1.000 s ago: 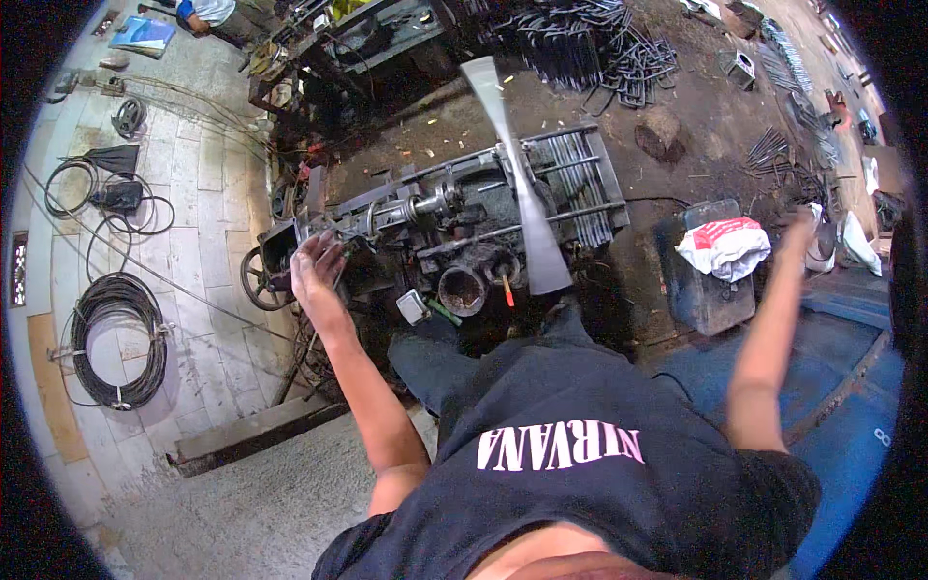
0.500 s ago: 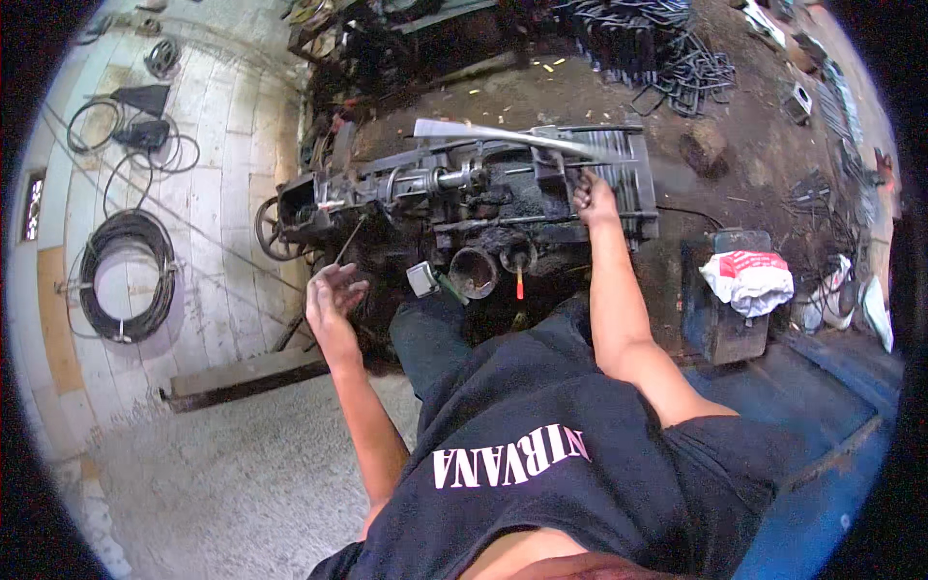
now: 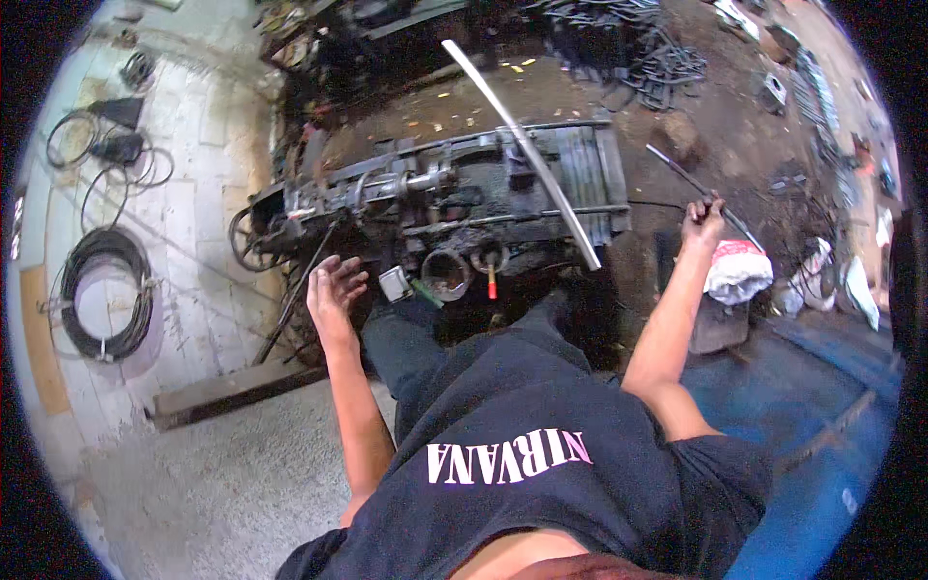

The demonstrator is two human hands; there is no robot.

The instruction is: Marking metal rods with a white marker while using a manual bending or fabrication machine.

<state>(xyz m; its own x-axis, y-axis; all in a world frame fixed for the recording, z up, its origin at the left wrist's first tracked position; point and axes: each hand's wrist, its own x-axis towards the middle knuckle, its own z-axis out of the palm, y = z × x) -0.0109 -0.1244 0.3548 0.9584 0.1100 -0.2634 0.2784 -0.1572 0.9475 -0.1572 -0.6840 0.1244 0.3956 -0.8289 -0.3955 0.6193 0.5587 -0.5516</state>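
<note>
My right hand [image 3: 704, 222] is raised right of the machine, its fingers closed around a thin metal rod [image 3: 681, 170] that slants down towards the white and red bag. My left hand [image 3: 335, 290] is open, fingers spread and darkened, near the machine's front left and beside a thin dark lever [image 3: 311, 266]. A dark, greasy machine [image 3: 474, 198] with shafts and rails stretches across the middle. Slantwise across its right part runs a long pale metal bar [image 3: 522, 140], touched by neither hand; whether it rests on the machine cannot be made out.
A handwheel [image 3: 253, 240] is at the machine's left end. In front are a round metal cup [image 3: 447, 275] and a red-handled tool [image 3: 492, 288]. The white and red bag [image 3: 739, 273] sits on a box to the right. Bent rods [image 3: 667, 66] are heaped at the back right.
My right hand has moved right, away from the machine, with the thin rod in it. The long bar has turned from nearly level to a steep slant. My left hand has opened wider.
</note>
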